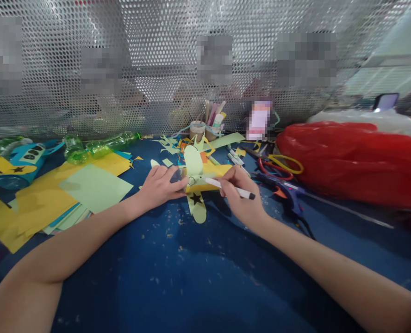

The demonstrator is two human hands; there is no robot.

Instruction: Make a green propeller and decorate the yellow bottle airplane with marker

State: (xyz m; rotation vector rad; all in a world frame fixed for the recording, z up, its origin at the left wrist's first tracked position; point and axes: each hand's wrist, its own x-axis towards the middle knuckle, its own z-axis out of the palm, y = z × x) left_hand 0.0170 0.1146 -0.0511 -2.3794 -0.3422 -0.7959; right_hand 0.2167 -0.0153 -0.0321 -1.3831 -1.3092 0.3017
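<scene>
In the middle of the table lies a toy airplane (pixel 212 176) made from a plastic bottle wrapped in yellow paper, with pale green paper wings. A black star marks the near wing (pixel 197 208), and a black circle is drawn on the pale green strip of the body. My left hand (pixel 162 185) grips the clear bottle end from the left. Pinched in my right hand (pixel 242 196) is a white marker pen (pixel 238 188), its tip at the pale green strip beside the circle.
Yellow and green paper sheets (pixel 96 185) spread at the left, near green bottles (pixel 113 144) and a blue toy plane (pixel 27 159). A purple glue gun (pixel 289 192), scissors (pixel 278 169) and a red plastic bag (pixel 351 162) lie at the right. Paper scraps and brush cups (pixel 197 132) stand behind.
</scene>
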